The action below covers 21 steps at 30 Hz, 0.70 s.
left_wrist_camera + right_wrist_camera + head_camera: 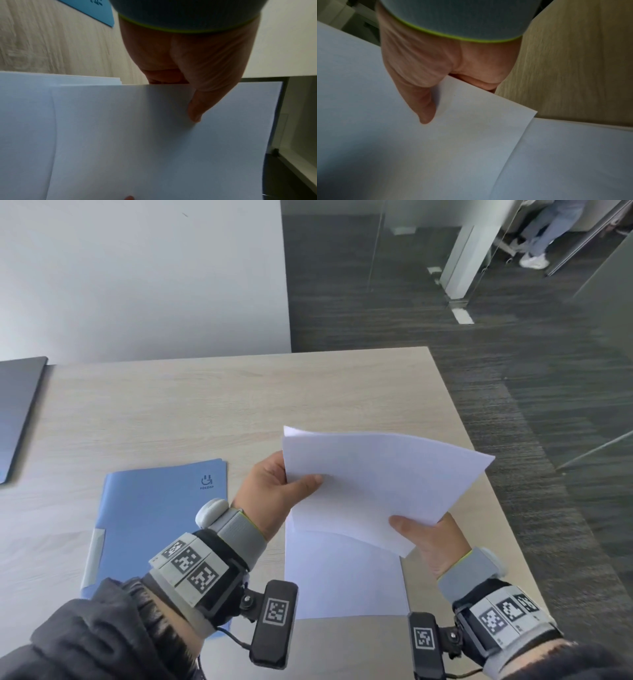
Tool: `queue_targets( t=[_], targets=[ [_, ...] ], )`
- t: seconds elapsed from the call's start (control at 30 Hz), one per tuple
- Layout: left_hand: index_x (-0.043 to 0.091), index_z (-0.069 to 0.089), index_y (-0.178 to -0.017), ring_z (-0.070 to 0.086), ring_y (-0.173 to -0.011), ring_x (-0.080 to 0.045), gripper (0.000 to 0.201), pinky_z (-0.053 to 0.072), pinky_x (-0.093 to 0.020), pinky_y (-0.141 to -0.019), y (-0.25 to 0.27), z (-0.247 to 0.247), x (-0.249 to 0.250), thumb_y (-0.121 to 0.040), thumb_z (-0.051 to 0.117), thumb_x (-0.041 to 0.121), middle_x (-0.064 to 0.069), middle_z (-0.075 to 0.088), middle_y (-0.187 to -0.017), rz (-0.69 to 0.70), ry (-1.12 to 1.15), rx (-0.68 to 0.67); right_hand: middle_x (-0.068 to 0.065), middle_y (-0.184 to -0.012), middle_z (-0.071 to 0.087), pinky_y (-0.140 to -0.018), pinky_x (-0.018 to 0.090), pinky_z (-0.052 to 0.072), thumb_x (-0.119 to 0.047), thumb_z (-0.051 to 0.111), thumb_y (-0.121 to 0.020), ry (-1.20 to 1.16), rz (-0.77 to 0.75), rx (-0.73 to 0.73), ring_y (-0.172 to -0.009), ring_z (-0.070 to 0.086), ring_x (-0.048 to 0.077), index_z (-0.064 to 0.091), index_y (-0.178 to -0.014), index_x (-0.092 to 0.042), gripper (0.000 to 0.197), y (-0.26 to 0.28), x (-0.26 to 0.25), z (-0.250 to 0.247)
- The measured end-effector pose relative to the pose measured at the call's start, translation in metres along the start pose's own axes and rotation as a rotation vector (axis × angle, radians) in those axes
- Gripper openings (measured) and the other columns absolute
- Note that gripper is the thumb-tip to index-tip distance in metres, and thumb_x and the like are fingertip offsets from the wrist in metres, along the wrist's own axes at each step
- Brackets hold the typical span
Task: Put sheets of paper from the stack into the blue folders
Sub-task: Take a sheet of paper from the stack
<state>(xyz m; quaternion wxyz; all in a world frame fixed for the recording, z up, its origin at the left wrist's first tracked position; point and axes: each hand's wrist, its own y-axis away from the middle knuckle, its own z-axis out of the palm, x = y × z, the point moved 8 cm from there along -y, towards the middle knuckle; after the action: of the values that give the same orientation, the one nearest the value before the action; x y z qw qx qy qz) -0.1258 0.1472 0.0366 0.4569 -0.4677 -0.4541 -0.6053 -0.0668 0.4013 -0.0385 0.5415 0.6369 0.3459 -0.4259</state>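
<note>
Both hands, left hand and right hand, pinch lifted sheets above the stack (closed blue folder lies left); sagging paper may crease or slip.

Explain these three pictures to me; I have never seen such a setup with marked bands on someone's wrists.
No machine here: a person works with two bare hands, wearing a camera on the head and one on each wrist. The patterned squares sit on the wrist bands.

The big picture is the head view, looking down at a wooden table. The other two look along each hand from the wrist.

On the table lie blue folders, closed, and to their right a stack of white paper. A dark flat thing, perhaps a laptop, lies at the far left.

The left hand and the right hand each pinch an edge of a few lifted sheets, thumbs on top, above the stack.
</note>
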Motion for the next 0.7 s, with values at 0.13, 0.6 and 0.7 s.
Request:
queue_targets(
  t=[0.13, 0.6, 0.7],
  targets=[
    [0.034, 0.075, -0.097, 0.070, -0.102, -0.014, 0.034, 0.051, -0.036, -0.093, 0.003, -0.001, -0.021, -0.081, 0.062, 0.007, 0.006, 0.077, -0.104, -0.087, -0.126, -0.026, 0.002, -0.093, 0.079, -0.093, 0.056, 0.053, -0.005, 0.076, -0.078, 0.088, 0.046, 0.018, -0.095, 0.071, 0.028, 0.080, -0.077, -0.032, 0.028, -0.003, 0.010, -0.002],
    [0.027, 0.071, -0.102, 0.074, -0.093, -0.027, 0.018, 0.055, -0.052, -0.093, 0.027, -0.104, -0.043, -0.088, 0.061, 0.023, -0.001, 0.078, -0.099, -0.345, -0.153, 0.270, -0.004, -0.081, 0.079, -0.077, 0.037, 0.057, -0.007, 0.067, -0.087, 0.225, 0.102, -0.176, -0.080, 0.073, 0.023, 0.075, -0.086, -0.019, 0.015, -0.006, 0.022, 0.081],
    [0.028, 0.063, -0.106, 0.070, -0.090, -0.020, 0.015, 0.057, -0.041, -0.085, 0.044, -0.137, -0.057, -0.093, 0.058, 0.031, 0.004, 0.074, -0.101, -0.417, -0.530, 0.192, -0.001, -0.087, 0.079, -0.084, 0.044, 0.058, -0.013, 0.067, -0.086, 0.303, 0.148, -0.208, -0.086, 0.074, 0.026, 0.075, -0.091, -0.019, 0.011, -0.006, 0.045, 0.105]
  ],
)
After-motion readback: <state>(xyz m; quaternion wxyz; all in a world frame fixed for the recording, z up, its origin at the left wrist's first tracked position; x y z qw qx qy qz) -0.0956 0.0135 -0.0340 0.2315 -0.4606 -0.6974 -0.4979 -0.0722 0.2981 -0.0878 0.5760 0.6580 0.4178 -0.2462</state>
